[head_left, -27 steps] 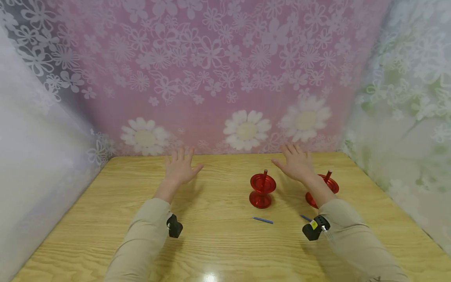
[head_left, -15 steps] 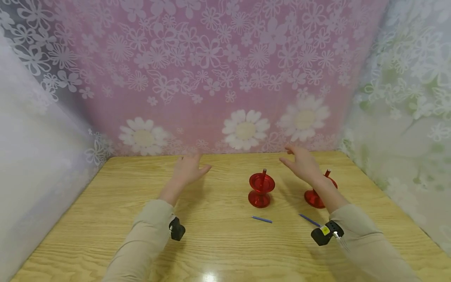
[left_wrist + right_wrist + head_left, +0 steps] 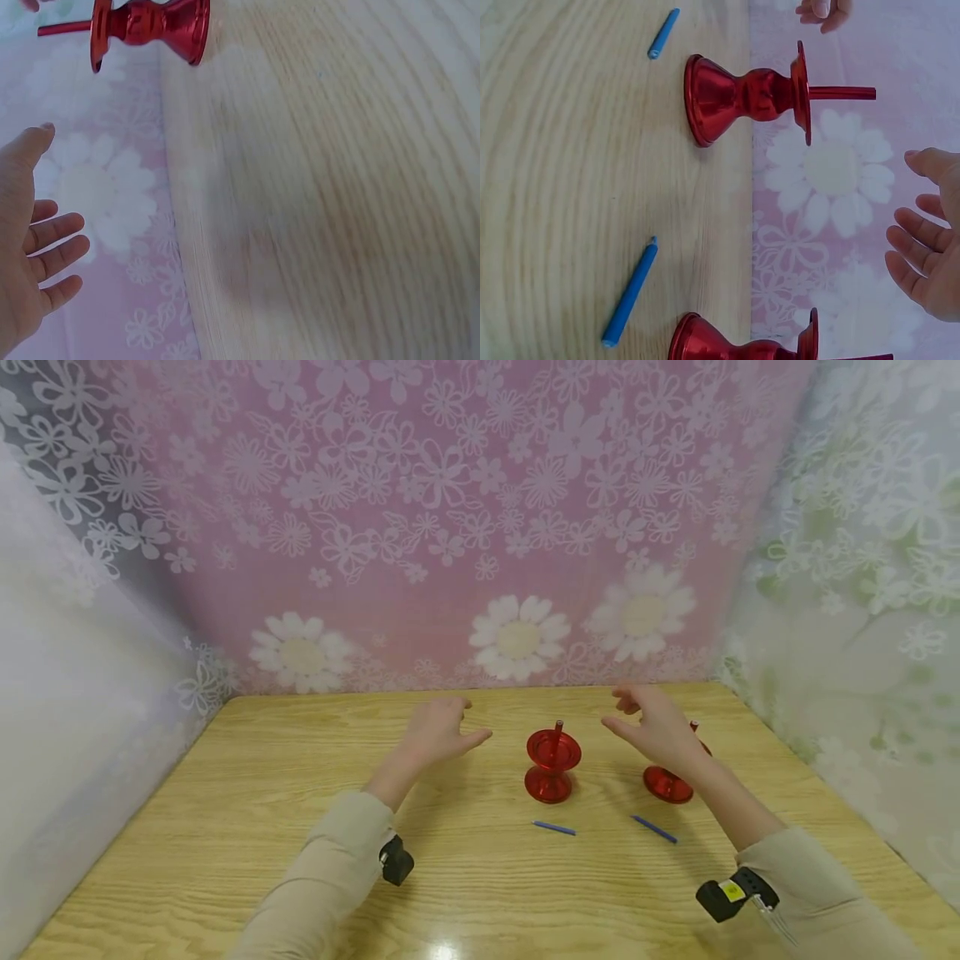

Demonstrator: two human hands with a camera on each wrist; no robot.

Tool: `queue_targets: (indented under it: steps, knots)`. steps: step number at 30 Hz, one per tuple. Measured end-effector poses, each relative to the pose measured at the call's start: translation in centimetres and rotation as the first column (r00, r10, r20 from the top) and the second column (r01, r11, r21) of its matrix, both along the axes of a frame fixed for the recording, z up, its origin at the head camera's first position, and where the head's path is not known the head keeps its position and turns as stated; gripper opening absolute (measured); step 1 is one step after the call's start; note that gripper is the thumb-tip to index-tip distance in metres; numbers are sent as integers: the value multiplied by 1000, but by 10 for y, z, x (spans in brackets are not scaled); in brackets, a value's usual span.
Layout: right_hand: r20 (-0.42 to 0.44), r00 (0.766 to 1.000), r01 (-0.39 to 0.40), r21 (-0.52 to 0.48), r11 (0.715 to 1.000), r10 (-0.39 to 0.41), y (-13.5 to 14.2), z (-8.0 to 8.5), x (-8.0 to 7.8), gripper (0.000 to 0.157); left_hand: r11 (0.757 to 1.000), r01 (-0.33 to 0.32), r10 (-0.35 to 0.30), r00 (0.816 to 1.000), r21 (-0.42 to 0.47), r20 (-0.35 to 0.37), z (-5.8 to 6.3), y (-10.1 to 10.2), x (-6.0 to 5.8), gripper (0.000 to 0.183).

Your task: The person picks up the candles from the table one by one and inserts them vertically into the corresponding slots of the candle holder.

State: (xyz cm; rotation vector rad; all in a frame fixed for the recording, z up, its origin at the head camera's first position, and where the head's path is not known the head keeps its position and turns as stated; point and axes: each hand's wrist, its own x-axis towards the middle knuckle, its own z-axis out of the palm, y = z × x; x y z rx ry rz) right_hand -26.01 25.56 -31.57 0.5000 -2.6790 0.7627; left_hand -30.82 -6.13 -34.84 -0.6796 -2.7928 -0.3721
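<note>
Two red metallic candle holders stand upright on the wooden table (image 3: 480, 877), the left one (image 3: 550, 783) in plain sight and the right one (image 3: 667, 785) partly behind my right arm. Each has a flared base, a dish and a thin upright tube. In front of them lie two slim blue candles, the left (image 3: 553, 827) and the right (image 3: 654, 829). My left hand (image 3: 437, 732), fingers relaxed, hovers to the left of the left holder. Over the table between the holders, my right hand (image 3: 660, 727) has loosely bent fingers. Both hands hold nothing.
Behind the table's far edge hangs a pink flowered cloth (image 3: 420, 577). Pale cloths flank it, a white one (image 3: 90, 693) at left and a green-and-white one (image 3: 855, 693) at right. Black wrist cameras (image 3: 396, 860) sit on both sleeves.
Both hands have come away from the far edge toward the viewer, their spread fingers now bent and relaxed. The left hand has shifted right, toward the left holder. Holders and candles have stayed put.
</note>
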Motion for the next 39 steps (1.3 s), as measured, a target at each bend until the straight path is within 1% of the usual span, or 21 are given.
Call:
queue_targets:
  steps: [4, 10, 15, 19, 22, 25, 30, 39]
  knots:
    - [5, 1000, -25, -5, 1000, 25, 1, -3, 9, 47, 998, 62, -62, 998, -2, -10, -3, 10, 3, 64]
    - [39, 997, -61, -16, 998, 61, 2, -10, 20, 44, 993, 116, -115, 993, -13, 33, -3, 25, 7, 68]
    - [114, 990, -74, -59, 996, 81, 2, -19, 28, 43, 986, 162, -161, 986, -21, 44, -2, 37, 11, 69]
    - [183, 978, -83, -86, 993, 98, 0, -28, 32, 40, 980, 195, -193, 979, -29, 58, -2, 46, 13, 69]
    - [227, 964, -114, -114, 987, 137, -3, -35, 33, 37, 978, 205, -202, 976, -38, 81, -2, 51, 15, 70]
    - [266, 947, -147, -132, 980, 178, -9, -43, 34, 37, 978, 204, -199, 975, -45, 101, -3, 55, 15, 71]
    - [305, 925, -185, -153, 971, 225, -18, -57, 34, 35, 976, 212, -206, 973, -51, 105, -5, 61, 14, 71]
    - [328, 907, -227, -143, 963, 263, -28, -73, 35, 32, 975, 195, -183, 976, -103, 118, -10, 67, 17, 72]
